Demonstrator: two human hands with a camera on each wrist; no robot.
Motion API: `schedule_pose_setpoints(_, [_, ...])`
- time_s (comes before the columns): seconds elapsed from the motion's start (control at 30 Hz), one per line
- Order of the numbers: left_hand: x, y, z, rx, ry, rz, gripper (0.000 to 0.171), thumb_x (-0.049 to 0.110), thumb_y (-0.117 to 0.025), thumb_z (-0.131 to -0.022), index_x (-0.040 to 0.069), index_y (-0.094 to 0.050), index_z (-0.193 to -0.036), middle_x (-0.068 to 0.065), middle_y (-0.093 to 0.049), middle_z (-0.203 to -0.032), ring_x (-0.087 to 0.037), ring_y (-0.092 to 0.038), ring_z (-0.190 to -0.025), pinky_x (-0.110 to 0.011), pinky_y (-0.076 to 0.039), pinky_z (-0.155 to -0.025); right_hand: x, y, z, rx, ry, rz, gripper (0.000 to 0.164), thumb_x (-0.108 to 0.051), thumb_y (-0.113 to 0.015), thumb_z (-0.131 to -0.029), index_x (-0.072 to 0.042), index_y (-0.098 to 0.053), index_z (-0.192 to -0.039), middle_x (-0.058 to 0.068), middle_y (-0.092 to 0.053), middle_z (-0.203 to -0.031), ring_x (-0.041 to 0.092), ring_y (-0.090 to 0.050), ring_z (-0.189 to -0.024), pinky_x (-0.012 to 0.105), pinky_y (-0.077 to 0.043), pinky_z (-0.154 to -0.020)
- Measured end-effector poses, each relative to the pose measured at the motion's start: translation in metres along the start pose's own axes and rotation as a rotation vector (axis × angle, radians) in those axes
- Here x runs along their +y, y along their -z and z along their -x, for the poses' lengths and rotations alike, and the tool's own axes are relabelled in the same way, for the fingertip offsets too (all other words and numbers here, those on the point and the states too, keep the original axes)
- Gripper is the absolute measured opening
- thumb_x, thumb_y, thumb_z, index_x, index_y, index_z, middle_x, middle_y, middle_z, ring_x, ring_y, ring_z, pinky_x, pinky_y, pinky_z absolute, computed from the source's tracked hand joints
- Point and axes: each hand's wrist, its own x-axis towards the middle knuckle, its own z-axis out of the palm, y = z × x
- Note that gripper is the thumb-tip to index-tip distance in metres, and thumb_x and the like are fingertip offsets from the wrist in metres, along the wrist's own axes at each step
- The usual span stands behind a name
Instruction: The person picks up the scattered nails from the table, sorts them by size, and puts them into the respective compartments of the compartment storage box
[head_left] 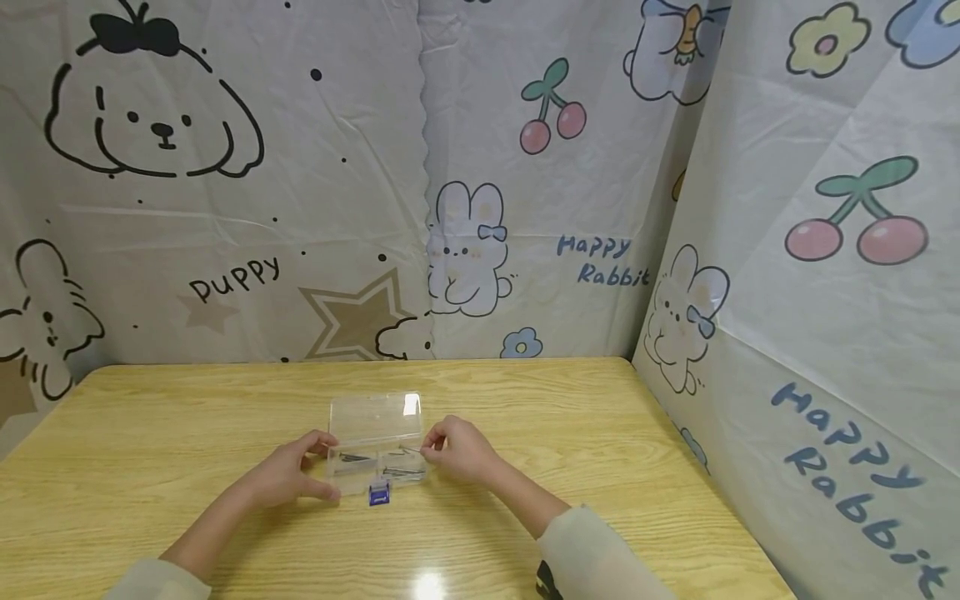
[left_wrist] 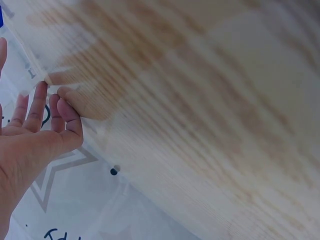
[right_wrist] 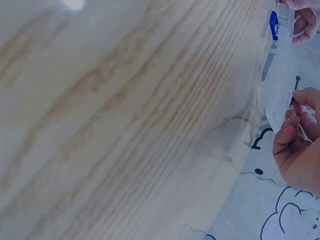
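A clear plastic box (head_left: 354,469) stands with its lid (head_left: 375,417) raised at the back and a blue latch (head_left: 379,494) at its front. Several thin dark metal pieces (head_left: 402,472) lie in its compartments. My left hand (head_left: 288,473) holds the box's left side, thumb at the near corner and fingers by the far one. At the right end, my right hand (head_left: 461,452) pinches a thin nail-like piece with a small round head (right_wrist: 298,79) between thumb and forefinger. Whether this piece is a nail or a screw cannot be told.
The box stands on a wood-grain table (head_left: 187,417). Behind it hangs a white cloth printed with cartoons (head_left: 345,167), and a similar cloth (head_left: 810,333) lines the right side.
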Motion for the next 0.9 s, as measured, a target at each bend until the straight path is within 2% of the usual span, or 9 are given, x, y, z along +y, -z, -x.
schedule_pose_setpoints(0.23, [-0.003, -0.001, -0.002, -0.012, -0.006, -0.011, 0.077, 0.035, -0.081, -0.071, 0.002, -0.042, -0.13, -0.024, -0.049, -0.128, -0.046, -0.046, -0.115, -0.054, -0.044, -0.094, -0.003, -0.003, -0.002, -0.011, 0.009, 0.009, 0.01, -0.016, -0.065, -0.085, -0.011, -0.07, -0.078, -0.007, -0.052, -0.075, 0.002, -0.043, -0.07, 0.015, -0.039, -0.062])
schedule_pose_setpoints(0.57, [0.001, 0.0, 0.001, 0.003, -0.012, -0.002, 0.076, 0.032, -0.082, -0.07, 0.002, -0.044, -0.129, -0.022, -0.05, -0.127, -0.044, -0.046, -0.117, -0.055, -0.043, -0.095, -0.007, -0.009, -0.002, -0.039, 0.005, -0.002, 0.009, -0.015, -0.066, -0.085, -0.01, -0.07, -0.079, -0.007, -0.052, -0.077, 0.003, -0.044, -0.07, 0.015, -0.04, -0.06])
schedule_pose_setpoints(0.83, [0.0, -0.002, 0.0, 0.019, 0.011, -0.005, 0.077, 0.034, -0.082, -0.068, 0.004, -0.045, -0.128, -0.02, -0.051, -0.127, -0.042, -0.047, -0.117, -0.055, -0.042, -0.098, -0.008, -0.013, -0.002, -0.048, 0.021, 0.027, 0.01, -0.017, -0.066, -0.086, -0.011, -0.071, -0.081, -0.008, -0.053, -0.076, 0.002, -0.044, -0.07, 0.014, -0.041, -0.061])
schedule_pose_setpoints(0.9, [0.0, -0.001, 0.0, 0.014, -0.002, -0.005, 0.077, 0.034, -0.082, -0.069, 0.003, -0.045, -0.128, -0.021, -0.051, -0.127, -0.043, -0.046, -0.117, -0.055, -0.042, -0.097, -0.009, -0.013, -0.003, -0.049, 0.019, 0.04, 0.01, -0.018, -0.066, -0.086, -0.011, -0.071, -0.081, -0.008, -0.052, -0.076, 0.002, -0.044, -0.069, 0.014, -0.04, -0.061])
